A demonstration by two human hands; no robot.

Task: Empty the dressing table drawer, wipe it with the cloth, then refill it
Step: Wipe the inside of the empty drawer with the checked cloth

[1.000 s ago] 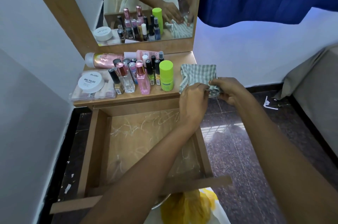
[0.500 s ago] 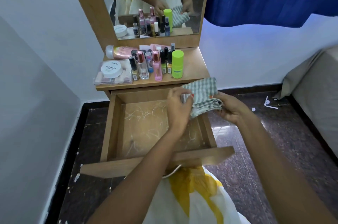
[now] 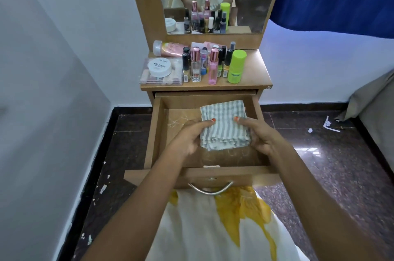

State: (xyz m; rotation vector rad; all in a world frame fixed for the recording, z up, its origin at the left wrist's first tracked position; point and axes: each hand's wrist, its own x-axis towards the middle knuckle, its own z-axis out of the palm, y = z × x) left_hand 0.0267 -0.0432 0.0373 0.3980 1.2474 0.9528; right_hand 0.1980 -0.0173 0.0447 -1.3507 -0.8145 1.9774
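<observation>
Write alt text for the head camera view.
The left hand and right hand hold a folded striped cloth over the open drawer, which is otherwise bare. Cosmetic bottles and a white tub stand on the dressing table top below a mirror.

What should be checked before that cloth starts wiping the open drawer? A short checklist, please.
1. The drawer pulled out far enough: ok, its floor is open to view.
2. The drawer emptied: ok, only the cloth shows over it.
3. The cloth held firmly: ok, the left hand and the right hand each pinch a side of the folded cloth.
4. The bottles out of the way: ok, they stand on the tabletop above.
5. The cloth touching the drawer floor: cannot tell.
6. The cloth clean or damp: cannot tell.
</observation>
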